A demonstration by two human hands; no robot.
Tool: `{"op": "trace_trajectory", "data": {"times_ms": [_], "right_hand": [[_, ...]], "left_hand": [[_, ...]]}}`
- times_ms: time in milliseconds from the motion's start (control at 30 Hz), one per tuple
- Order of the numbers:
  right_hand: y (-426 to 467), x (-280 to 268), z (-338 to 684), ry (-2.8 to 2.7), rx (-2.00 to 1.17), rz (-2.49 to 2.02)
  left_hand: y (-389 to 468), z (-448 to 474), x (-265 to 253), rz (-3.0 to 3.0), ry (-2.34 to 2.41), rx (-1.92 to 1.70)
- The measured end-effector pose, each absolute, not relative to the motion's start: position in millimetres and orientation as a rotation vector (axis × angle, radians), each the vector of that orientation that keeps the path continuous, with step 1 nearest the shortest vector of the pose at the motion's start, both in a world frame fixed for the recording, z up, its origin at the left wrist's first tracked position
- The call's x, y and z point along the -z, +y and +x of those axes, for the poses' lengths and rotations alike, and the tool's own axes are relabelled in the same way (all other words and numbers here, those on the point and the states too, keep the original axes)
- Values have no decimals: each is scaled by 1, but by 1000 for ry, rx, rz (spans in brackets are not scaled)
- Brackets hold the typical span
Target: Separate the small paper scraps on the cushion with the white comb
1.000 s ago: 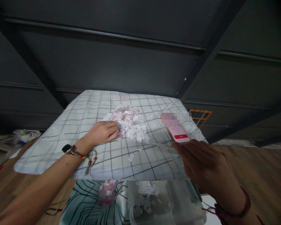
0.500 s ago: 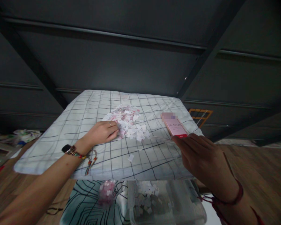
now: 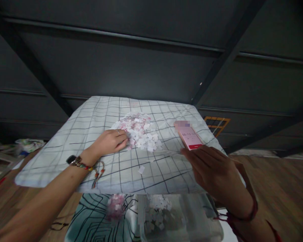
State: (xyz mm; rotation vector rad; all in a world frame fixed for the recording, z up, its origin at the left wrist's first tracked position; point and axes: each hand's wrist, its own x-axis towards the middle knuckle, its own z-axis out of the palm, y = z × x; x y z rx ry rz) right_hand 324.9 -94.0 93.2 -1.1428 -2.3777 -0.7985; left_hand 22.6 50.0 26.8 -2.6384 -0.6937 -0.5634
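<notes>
Left hand (image 3: 112, 141): palm down on the table, fingers curled, tips at the near-left edge of a heap of paper scraps (image 3: 142, 134). Fingertips partly lost against the paper; cannot tell whether a scrap is pinched. Heap lies ahead and to the right of these fingers, mostly white, pink bits mixed in toward the far side.

Right hand (image 3: 214, 169): raised over the table's right side, fingers bunched, thumb and forefinger closed on a pale slender implement (image 3: 169, 153). Implement runs leftward from the fingertips toward the heap's near-right fringe; blurred, exact kind unclear, contact with paper not readable. Heap well to the left of this grip.

Smartphone (image 3: 190, 136) just beyond the right knuckles, which cover its lower end; touching or not, cannot tell. Screen pink, running digits, red button; top pixelated. It lies to the right of the heap, bare cloth between.

One loose white scrap (image 3: 141, 169) apart, nearer the front edge. All on a white grid-checked tablecloth (image 3: 65, 148).

Below the front edge: clear plastic box (image 3: 141, 224) with white scraps inside; left of it, a pink-and-white bundle (image 3: 115, 206), blurred, on teal line-patterned fabric (image 3: 91, 218).

Left wrist: smartwatch (image 3: 71, 160), beaded bracelet (image 3: 87, 167). Dark panelled wall (image 3: 128, 70) behind.
</notes>
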Motion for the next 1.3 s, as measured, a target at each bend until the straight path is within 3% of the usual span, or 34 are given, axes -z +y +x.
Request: {"op": "trace_trajectory", "data": {"times_ms": [1300], "right_hand": [[-103, -105, 326, -2422, 759, -1114]], "left_hand": [[48, 23, -30, -2634, -700, 559]]}}
